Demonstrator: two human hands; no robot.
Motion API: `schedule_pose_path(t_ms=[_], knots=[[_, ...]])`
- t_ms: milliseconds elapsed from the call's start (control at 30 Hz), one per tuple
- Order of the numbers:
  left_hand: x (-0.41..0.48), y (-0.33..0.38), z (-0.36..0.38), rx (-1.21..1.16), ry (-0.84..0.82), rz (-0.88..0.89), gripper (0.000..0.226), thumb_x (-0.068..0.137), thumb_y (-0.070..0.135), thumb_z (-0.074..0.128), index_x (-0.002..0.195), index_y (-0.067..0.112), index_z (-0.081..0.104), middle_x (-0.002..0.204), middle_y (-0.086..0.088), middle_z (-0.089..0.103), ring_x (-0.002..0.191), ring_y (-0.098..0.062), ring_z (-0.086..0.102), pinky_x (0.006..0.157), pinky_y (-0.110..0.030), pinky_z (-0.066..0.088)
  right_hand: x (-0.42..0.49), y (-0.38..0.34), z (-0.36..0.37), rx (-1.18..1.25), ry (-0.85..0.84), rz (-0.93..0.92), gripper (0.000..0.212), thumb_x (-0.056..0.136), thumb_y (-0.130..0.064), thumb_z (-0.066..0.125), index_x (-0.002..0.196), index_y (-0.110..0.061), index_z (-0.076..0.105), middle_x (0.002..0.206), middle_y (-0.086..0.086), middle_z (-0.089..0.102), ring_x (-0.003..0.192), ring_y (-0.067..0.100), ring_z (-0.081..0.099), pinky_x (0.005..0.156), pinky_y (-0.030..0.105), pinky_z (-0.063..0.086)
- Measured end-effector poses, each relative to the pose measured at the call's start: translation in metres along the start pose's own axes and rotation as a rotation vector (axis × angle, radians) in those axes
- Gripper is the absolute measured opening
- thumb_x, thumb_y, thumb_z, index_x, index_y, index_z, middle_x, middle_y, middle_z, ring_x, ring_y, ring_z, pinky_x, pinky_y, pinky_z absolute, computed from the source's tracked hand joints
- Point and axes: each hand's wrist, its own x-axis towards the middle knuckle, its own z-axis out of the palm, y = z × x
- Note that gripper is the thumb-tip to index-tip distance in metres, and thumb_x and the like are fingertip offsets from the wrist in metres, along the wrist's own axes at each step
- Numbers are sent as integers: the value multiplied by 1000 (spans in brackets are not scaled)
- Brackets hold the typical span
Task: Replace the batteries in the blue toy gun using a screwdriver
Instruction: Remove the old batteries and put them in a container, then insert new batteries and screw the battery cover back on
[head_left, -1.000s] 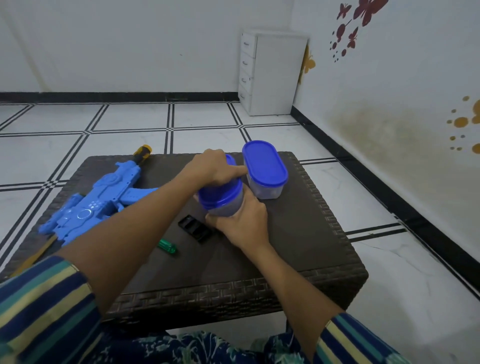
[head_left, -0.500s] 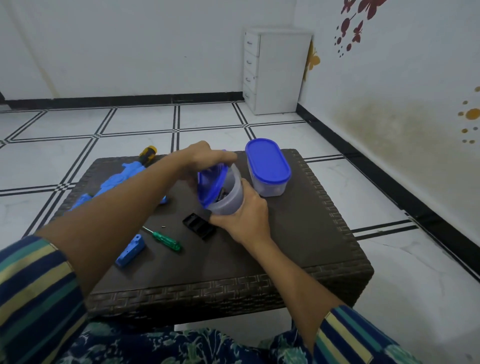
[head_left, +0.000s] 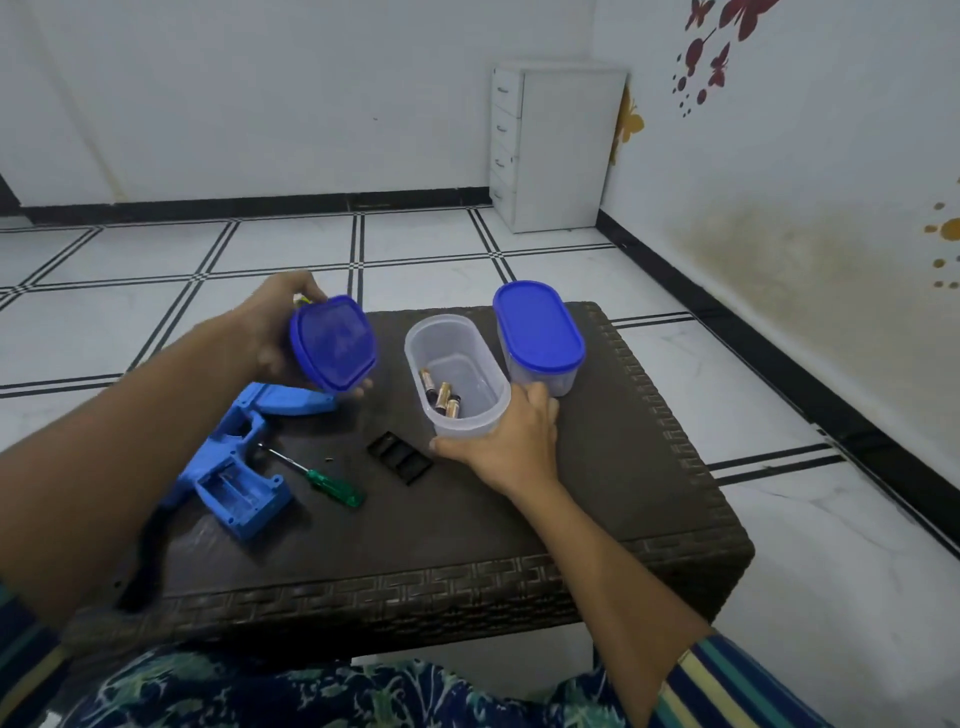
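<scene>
My left hand (head_left: 270, 332) holds a blue oval lid (head_left: 333, 343) lifted above the table. My right hand (head_left: 511, 441) grips the near end of an open clear container (head_left: 457, 376) with several batteries (head_left: 441, 399) inside. The blue toy gun (head_left: 236, 457) lies at the left, its battery compartment open and mostly hidden by my left arm. A green-handled screwdriver (head_left: 317, 475) lies beside it. A black battery cover (head_left: 400, 457) and a tiny screw (head_left: 329, 459) rest between the screwdriver and my right hand.
A second clear container with a blue lid (head_left: 540, 338) stands just right of the open one. Everything sits on a low dark wicker table (head_left: 623, 467). A white drawer unit (head_left: 556, 145) stands in the far corner of the tiled floor.
My left hand has pulled the blue lid off the container and carried it to the left. The container now stands open on the table, showing the batteries.
</scene>
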Motion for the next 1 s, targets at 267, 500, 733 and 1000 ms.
schedule_pose_path(t_ms=[267,500,733,1000], knots=[[28,-35,1,226,322,197,18,83,-9,45,75,6,46,84,-15,52,66,-25,55,46,-23,51,-11,-2,-24,207,-96,15,116,39,-63,87,138,-29,36,133,-7,50,123,18,48,98,43,51],[20,-45,1,885,584,567,32,76,5,67,108,7,68,104,-10,64,98,-24,58,82,-31,45,-24,-39,-59,-39,117,-166,52,85,-44,68,125,-11,57,122,2,54,114,17,48,84,21,38],[-33,-74,-1,724,714,789,27,78,15,64,104,18,70,96,-3,70,93,-17,64,81,-31,49,35,-66,-53,-275,-261,-97,24,82,-5,69,106,-7,69,103,9,65,88,22,63,77,33,56],[-70,-121,-52,866,864,830,15,78,12,67,92,17,71,92,-2,69,88,-18,63,78,-32,45,49,-82,-19,-615,-513,-83,29,93,-15,57,66,-8,49,64,6,46,64,22,49,57,29,37]])
